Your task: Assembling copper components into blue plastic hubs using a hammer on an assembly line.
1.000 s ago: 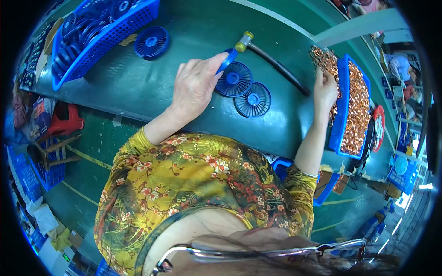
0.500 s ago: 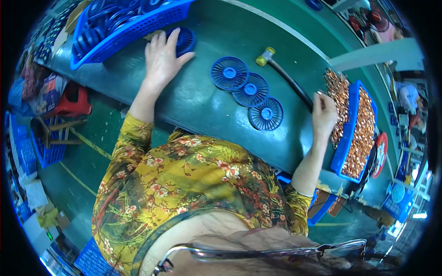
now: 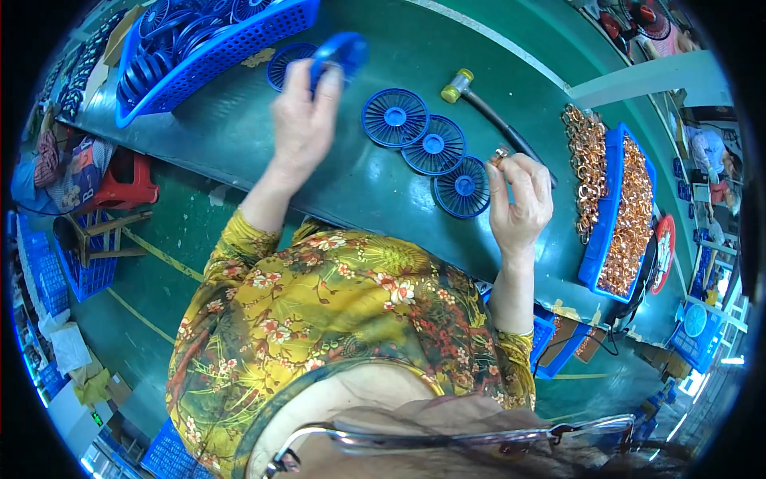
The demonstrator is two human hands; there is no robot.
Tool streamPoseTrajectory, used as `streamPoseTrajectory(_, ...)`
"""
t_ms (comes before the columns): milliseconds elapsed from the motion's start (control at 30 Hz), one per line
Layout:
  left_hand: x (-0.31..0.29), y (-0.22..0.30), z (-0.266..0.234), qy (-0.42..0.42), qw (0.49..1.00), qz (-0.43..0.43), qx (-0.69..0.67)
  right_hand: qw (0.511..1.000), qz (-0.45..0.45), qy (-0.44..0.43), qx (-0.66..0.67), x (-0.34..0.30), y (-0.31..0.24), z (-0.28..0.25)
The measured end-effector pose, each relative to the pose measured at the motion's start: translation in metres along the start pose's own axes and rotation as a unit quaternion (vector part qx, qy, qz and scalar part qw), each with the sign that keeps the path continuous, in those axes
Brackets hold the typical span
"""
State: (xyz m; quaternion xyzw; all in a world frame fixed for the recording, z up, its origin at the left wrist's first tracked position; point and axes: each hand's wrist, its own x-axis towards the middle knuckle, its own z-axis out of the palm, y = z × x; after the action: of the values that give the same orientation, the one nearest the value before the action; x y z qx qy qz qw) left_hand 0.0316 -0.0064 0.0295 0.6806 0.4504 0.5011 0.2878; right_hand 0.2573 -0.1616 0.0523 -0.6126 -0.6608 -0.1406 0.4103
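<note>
From the head camera, your left hand (image 3: 303, 120) is lifting a blue ribbed plastic disc (image 3: 339, 54) off the green table (image 3: 239, 136), fingers curled around it, blurred. Your right hand (image 3: 519, 195) is pinching a small copper ring (image 3: 499, 155) at its fingertips, just beside three flat blue discs (image 3: 435, 148) lying in a row.

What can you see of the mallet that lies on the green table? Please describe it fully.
The mallet lies flat on the green table, beyond the three blue discs. It has a small barrel-shaped head, yellowish with a pale end, and a long, thin dark handle that runs toward the right hand. The far end of the handle is hidden behind that hand. Whether the hand touches it, I cannot tell.
</note>
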Motion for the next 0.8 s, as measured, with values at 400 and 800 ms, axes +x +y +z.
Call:
streamPoseTrajectory(400, -0.044, 0.047, 0.031, -0.276, 0.920, -0.079, -0.266, 0.997, -0.061, 0.008, 0.042, 0.014, -0.033, 0.026)
streamPoseTrajectory(800, -0.050, 0.045, 0.030, -0.310, 0.933, -0.037, -0.180, 0.999, 0.030, 0.020, -0.019, 0.002, -0.041, 0.032)
